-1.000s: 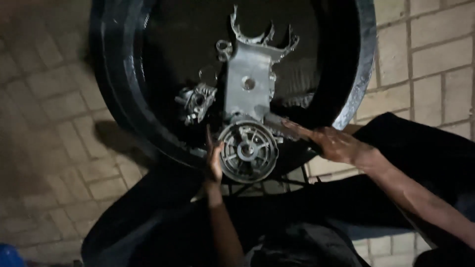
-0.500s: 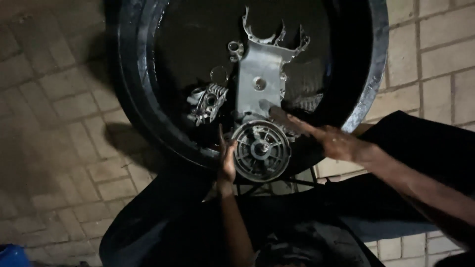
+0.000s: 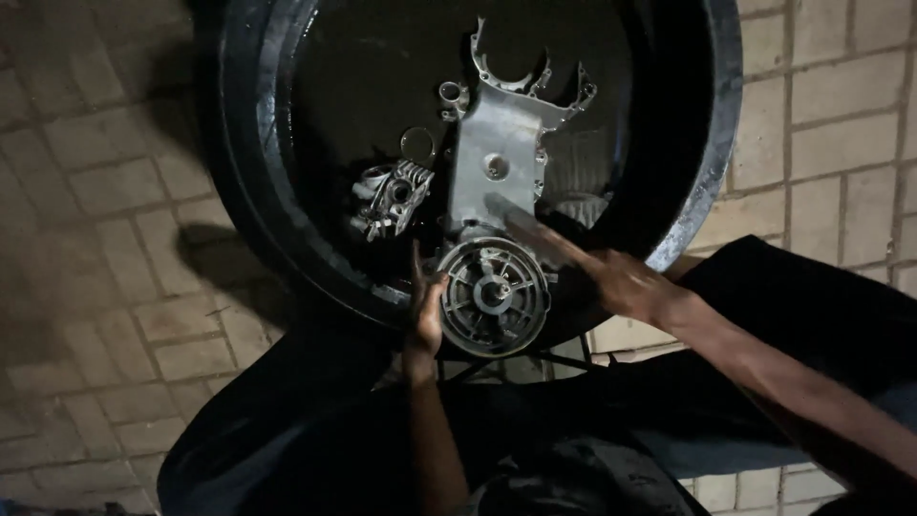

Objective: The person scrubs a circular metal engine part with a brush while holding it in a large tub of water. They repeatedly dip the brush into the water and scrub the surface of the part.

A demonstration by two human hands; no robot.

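So we're looking straight down into a big round black basin (image 3: 688, 220) sitting on a pale brick-paved floor (image 3: 105, 191), and it's pretty dim out here. Lying in the basin is a long flat aluminium engine cover (image 3: 501, 162), grey metal, with a scalloped, half-open top end pointing away from us and a round ribbed housing (image 3: 494, 296) at the end nearest us, spokes and a hub in the middle. Our left hand (image 3: 425, 311) is right up against the left edge of that round housing, fingers (image 3: 417, 268) pointing up along its rim and touching it; they look loosely spread along the rim rather than wrapped around it, so more of a steadying touch than a real grab. Our right hand (image 3: 621, 282) comes in from the right, and it's blurred, with the fingers stretched out toward the middle of the cover, just above the round part. Can't honestly tell if it's holding something small or just pressing bare fingers on the metal, the blur eats that detail. Just left of the cover, also in the basin, sits a smaller chunky cast part (image 3: 390, 196) with ports and fins, close to the cover but not touching as far as we can see. Dark fabric, our clothing (image 3: 287, 420), fills the bottom of the view.
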